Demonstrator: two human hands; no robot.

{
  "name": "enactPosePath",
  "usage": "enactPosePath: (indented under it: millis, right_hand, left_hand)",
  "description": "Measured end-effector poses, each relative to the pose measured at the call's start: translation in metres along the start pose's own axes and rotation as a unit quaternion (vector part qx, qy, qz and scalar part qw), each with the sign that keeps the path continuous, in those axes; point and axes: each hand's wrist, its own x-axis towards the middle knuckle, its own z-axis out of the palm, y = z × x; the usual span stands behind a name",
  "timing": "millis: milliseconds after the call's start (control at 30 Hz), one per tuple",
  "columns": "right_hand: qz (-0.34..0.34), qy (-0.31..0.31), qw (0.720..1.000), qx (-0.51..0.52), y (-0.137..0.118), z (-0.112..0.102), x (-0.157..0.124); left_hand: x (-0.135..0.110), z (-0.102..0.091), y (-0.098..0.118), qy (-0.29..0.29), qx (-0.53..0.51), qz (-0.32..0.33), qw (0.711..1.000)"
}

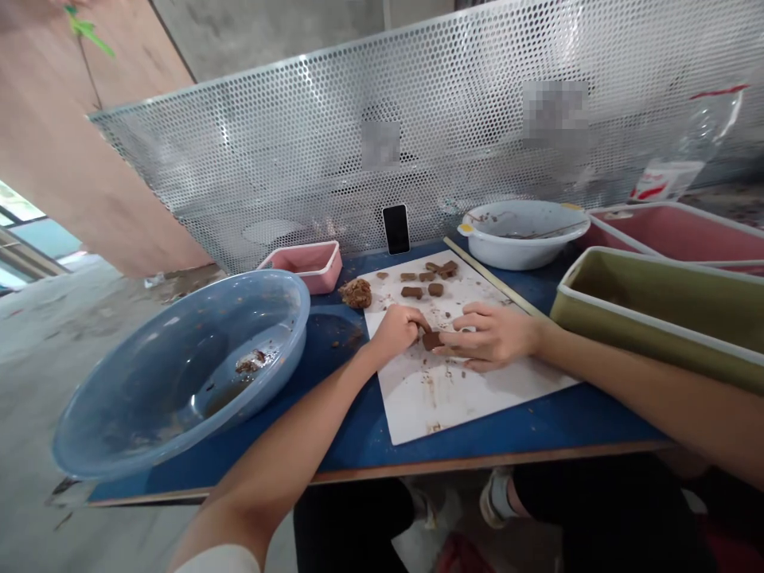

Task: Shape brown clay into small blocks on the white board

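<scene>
A small brown clay block rests on a white board marked with brown crumbs and smears. My left hand is curled closed at the block's upper left. A brown tip shows at its fingers, either a bit of clay or a smeared fingertip; I cannot tell which. From the right, my right hand reaches over the board with its fingers stretched and apart, the fingertips touching the block's right side. Several clay pieces lie farther back on the board. A rough brown lump sits by its left edge.
On the left of the blue table stands a large blue basin with murky water. Around the back are a pink tub, a phone, a wooden strip and a white basin. A green trough flanks my right arm.
</scene>
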Motion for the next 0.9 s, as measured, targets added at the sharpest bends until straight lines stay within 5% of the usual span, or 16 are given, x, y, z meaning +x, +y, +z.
enactPosePath:
  millis: [900]
  right_hand:
    - [0.016, -0.032, 0.999, 0.026, -0.0031, 0.0090, 0.0008]
  left_hand:
    - [-0.0005, -0.0024, 0.0076, -0.007, 0.008, 0.012, 1.000]
